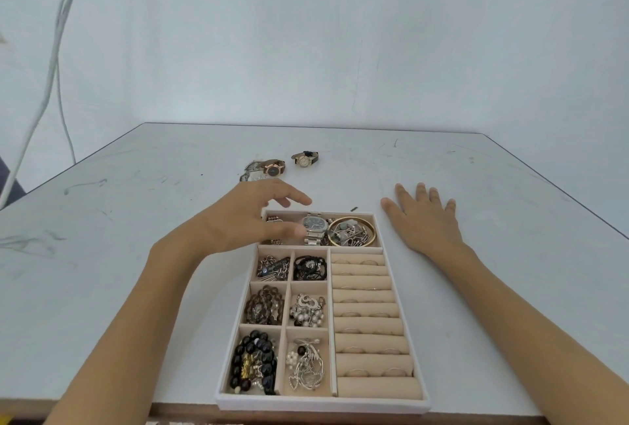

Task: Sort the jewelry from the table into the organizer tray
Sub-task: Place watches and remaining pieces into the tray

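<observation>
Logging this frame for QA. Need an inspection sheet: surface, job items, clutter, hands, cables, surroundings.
Surface: white table, scuffed with dark marks.
Job's things: organizer tray at the near edge, small compartments filled. silver watch and gold bangle lie in its far compartment. Outside the tray, on the table: black-dial watch, white-dial watch, and a silvery piece too blurred to identify.
Clutter: small dark scrap just beyond the tray.
Hands: left hand over the tray's far left corner, fingers relaxed, holding nothing. right hand flat on the table right of the tray.
Cables: white cables hanging at left.
Surroundings: plain white wall.
</observation>
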Available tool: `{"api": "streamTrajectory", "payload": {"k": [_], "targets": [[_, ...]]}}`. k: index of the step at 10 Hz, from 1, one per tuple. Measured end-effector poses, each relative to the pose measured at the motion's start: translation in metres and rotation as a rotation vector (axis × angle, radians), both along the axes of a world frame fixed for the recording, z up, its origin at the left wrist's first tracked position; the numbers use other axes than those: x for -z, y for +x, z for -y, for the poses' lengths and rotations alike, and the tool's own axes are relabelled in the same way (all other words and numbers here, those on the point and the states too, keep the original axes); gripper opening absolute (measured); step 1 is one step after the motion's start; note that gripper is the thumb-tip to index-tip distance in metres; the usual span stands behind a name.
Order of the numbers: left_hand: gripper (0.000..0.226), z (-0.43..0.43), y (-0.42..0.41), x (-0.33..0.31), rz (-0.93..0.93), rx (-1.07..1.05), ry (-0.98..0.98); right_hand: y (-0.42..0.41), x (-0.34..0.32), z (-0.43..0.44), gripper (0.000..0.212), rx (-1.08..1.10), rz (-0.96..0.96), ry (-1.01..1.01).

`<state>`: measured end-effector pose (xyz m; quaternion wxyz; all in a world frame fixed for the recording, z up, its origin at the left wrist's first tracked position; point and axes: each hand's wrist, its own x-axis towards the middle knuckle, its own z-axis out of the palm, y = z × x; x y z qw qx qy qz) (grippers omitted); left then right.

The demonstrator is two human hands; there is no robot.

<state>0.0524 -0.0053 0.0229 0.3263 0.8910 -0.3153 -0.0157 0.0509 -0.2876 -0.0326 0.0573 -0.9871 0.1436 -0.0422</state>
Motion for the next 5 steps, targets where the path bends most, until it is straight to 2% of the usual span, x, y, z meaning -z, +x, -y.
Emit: {"api": "streamTrajectory", "payload": {"k": [1, 3, 5], "targets": [[0.027, -0.0161, 0.0066, -0.0018, 0.074, -0.093, 0.054, -0.0007, -0.0006, -0.0005, 0.063, -0.001, -0.006, 0.001], [0.052, -0.0192, 0.0095, 0.0033, 0.096, -0.179, 0.16, 0.0007, -0.0004, -0.0006, 0.062, 0.001, -0.001, -0.002], [0.035, -0.0164, 0.0093, 0.0039, 0.091, -0.145, 0.167, 0.0012, 0.0003, 0.0003, 0.063, -0.001, 0.003, 0.001]]}}
